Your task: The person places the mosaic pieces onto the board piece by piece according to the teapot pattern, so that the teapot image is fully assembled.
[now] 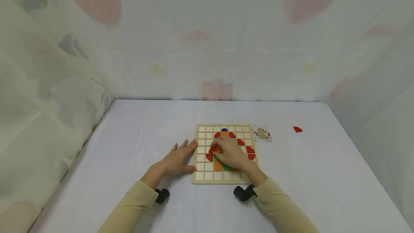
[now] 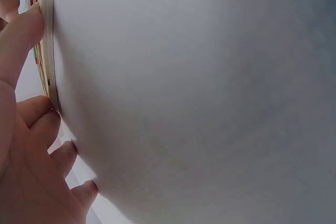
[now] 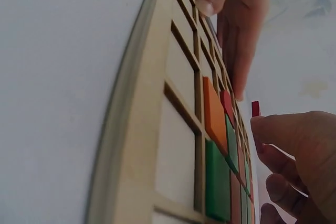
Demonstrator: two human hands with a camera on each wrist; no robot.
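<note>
A wooden grid board (image 1: 200, 177) lies on the table, its middle cells filled with red, orange and green pieces and a blue one at the top. My left hand (image 1: 178, 159) is spread flat, with its thumb and fingertips at the board's left edge. Over the middle of the board, my right hand (image 1: 231, 152) pinches a small red piece (image 3: 255, 109) between thumb and fingers. In the right wrist view this piece is raised above the board, seen edge-on. An orange square (image 3: 214, 114) and a green piece (image 3: 217, 182) sit in cells below it. My right hand hides several cells.
A small printed pattern card (image 1: 262, 133) lies against the board's upper right side. Farther right, a loose red quarter-circle (image 1: 298, 129) rests on the white tablecloth (image 1: 323, 175). Patterned curtains (image 1: 207, 46) stand behind and along both sides.
</note>
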